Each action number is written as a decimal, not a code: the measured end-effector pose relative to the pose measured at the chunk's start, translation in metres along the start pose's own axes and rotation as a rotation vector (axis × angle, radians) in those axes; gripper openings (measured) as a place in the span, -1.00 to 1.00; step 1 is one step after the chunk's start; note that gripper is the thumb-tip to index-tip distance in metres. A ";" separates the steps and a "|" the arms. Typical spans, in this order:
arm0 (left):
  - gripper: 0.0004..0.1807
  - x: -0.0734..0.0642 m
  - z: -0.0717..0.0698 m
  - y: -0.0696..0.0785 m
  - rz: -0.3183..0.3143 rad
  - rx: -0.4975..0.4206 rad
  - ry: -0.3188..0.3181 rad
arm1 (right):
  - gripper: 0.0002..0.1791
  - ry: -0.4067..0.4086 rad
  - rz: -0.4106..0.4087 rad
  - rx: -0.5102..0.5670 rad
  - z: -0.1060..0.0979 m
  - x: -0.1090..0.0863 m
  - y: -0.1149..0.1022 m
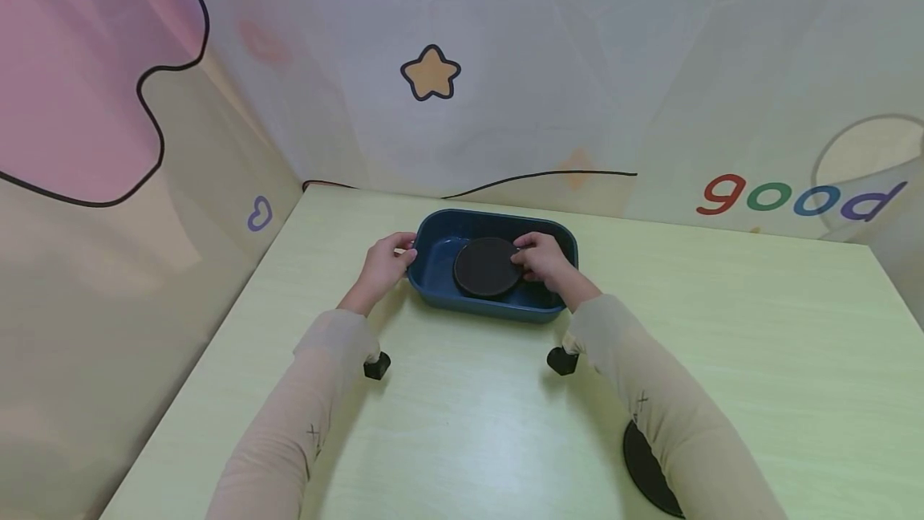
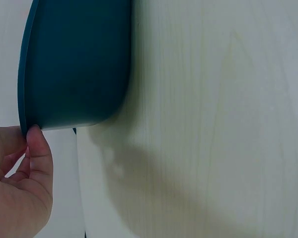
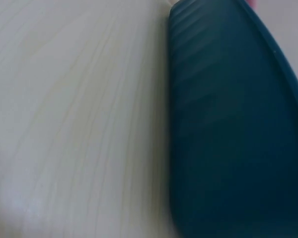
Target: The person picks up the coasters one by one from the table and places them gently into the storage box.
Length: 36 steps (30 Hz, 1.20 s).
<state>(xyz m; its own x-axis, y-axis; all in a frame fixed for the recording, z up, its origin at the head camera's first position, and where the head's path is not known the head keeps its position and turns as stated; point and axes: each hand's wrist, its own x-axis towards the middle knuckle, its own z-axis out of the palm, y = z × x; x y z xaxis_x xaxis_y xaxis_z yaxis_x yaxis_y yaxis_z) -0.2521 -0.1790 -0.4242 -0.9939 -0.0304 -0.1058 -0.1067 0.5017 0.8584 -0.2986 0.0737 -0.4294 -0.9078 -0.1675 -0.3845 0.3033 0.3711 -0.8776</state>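
A dark blue rectangular tub (image 1: 476, 308) with rounded corners stands near the back of the table. At its left end, my left hand (image 1: 384, 266) pinches the rim between thumb and finger; the left wrist view shows the same left hand (image 2: 25, 183) at the rim's corner. A flat black disc (image 1: 485, 267) is inside the tub, lying over much of its floor. My right hand (image 1: 546, 260) reaches over the front right wall and pinches the disc's right edge. In the right wrist view only the tub's outer wall (image 3: 223, 114) fills the right side, with the right hand out of sight.
Another flat black disc (image 1: 648, 472) lies on the light table (image 1: 462, 440) at the front right, partly hidden under my right sleeve. Printed cloth walls (image 1: 520, 103) stand close behind the tub and along the left side.
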 end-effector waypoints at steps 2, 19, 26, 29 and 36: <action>-0.63 0.000 0.000 0.000 0.000 -0.004 0.000 | -0.64 0.004 -0.025 -0.061 0.000 0.000 0.001; -0.62 -0.002 0.000 0.003 -0.009 0.023 -0.006 | -0.69 -0.104 -0.219 -0.365 -0.027 -0.026 -0.014; -0.62 -0.002 0.000 0.003 -0.003 0.024 -0.005 | -0.68 -0.221 -0.267 -0.405 -0.045 -0.044 -0.018; -0.62 -0.001 0.000 0.003 -0.001 0.023 -0.005 | -0.70 -0.249 -0.285 -0.432 -0.053 -0.053 -0.019; -0.62 -0.001 0.000 0.003 0.001 0.024 -0.009 | -0.71 -0.324 -0.324 -0.448 -0.072 -0.074 -0.018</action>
<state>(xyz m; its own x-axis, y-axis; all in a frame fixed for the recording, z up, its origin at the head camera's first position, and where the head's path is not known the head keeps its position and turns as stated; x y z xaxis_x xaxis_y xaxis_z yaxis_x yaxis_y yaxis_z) -0.2511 -0.1770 -0.4213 -0.9938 -0.0222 -0.1092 -0.1047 0.5227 0.8461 -0.2582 0.1455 -0.3643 -0.7780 -0.5771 -0.2482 -0.1861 0.5891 -0.7863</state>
